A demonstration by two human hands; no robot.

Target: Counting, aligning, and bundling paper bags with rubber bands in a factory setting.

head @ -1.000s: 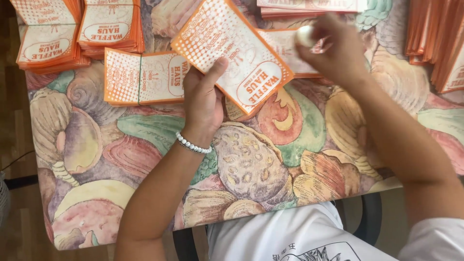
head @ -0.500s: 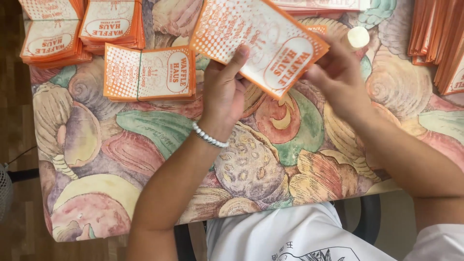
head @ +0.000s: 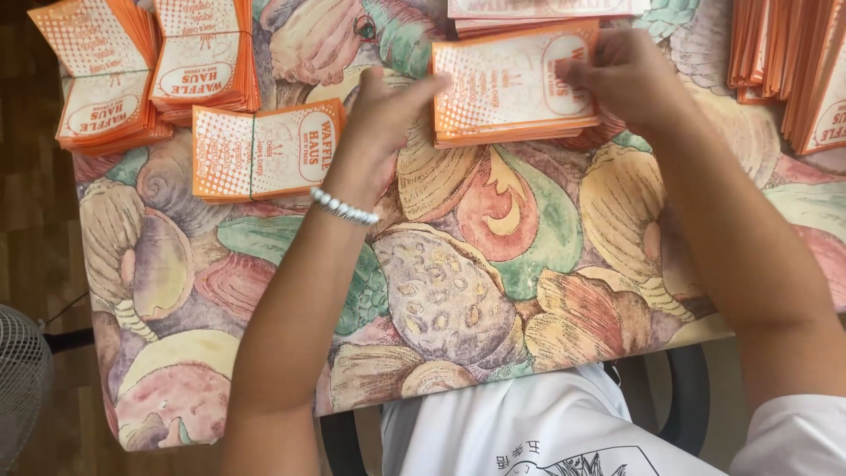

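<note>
I see an orange-and-white printed paper sleeve (head: 515, 81), flat and rectangular, lying on top of a short stack of the same sleeves (head: 520, 134) near the far middle of the table. My left hand (head: 383, 115) meets its left edge with the fingers stretched out and loosely spread, the fingertips at the corner of the paper; it grips nothing that I can make out. My right hand (head: 630, 79) is at the sleeve's right end, fingers curled down onto the paper, pinching or pressing that edge; I cannot tell which. A white beaded bracelet (head: 344, 208) circles my left wrist. Just left of that hand lies a single flat sleeve of the same kind (head: 264, 152), apart from the stack. Further left, at the table's far corner, stand two taller piles of orange sleeves (head: 145, 70), side by side. Another pile (head: 546, 11) lies just beyond the one I am working on, and at the far right a fanned row of orange sleeves (head: 789, 62) stands on edge. Everything rests on a tablecloth printed with large pastel shells and fruit (head: 458, 291). A white fan grille (head: 19, 388) shows at the lower left, beside the table.
</note>
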